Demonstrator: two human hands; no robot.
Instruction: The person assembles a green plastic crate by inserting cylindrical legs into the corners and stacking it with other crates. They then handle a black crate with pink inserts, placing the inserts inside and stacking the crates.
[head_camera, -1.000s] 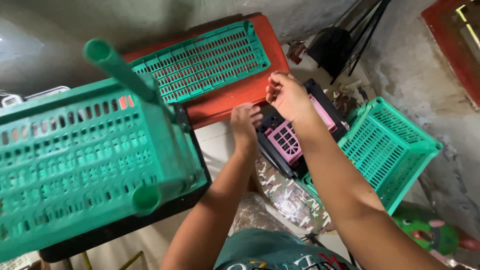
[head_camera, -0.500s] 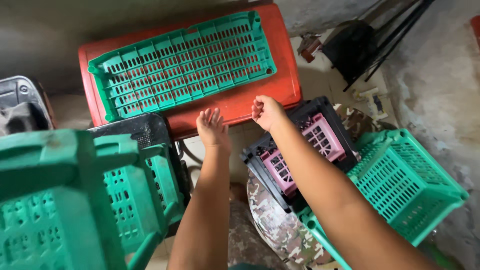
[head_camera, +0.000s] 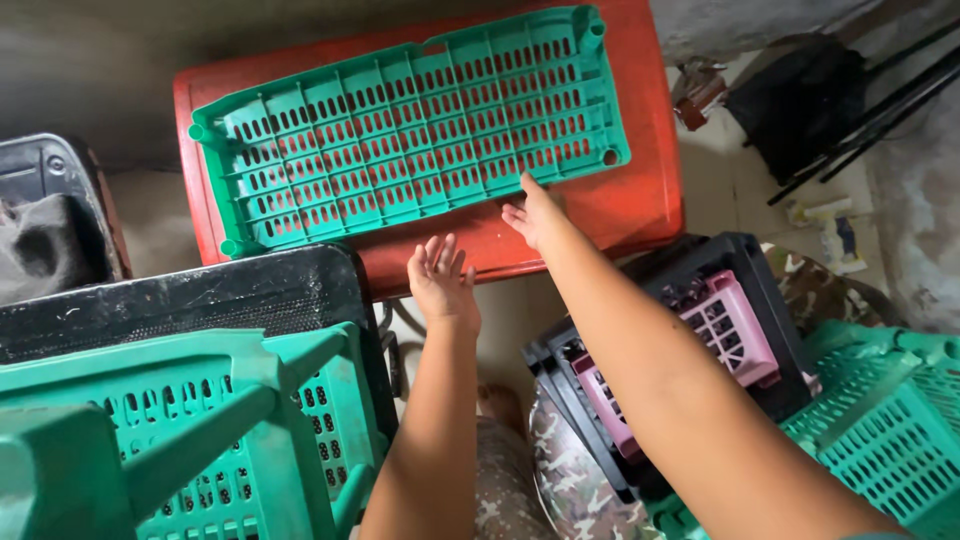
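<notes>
Green slatted panel (head_camera: 410, 130) lies on a red lid (head_camera: 640, 200), touching the right hand (head_camera: 535, 215), fingers apart.

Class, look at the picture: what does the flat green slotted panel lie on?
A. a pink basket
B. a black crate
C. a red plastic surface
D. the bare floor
C: the green slotted panel lies flat on the red plastic surface, whose red shows all round its edges; the right hand reaches its lower edge.
</notes>
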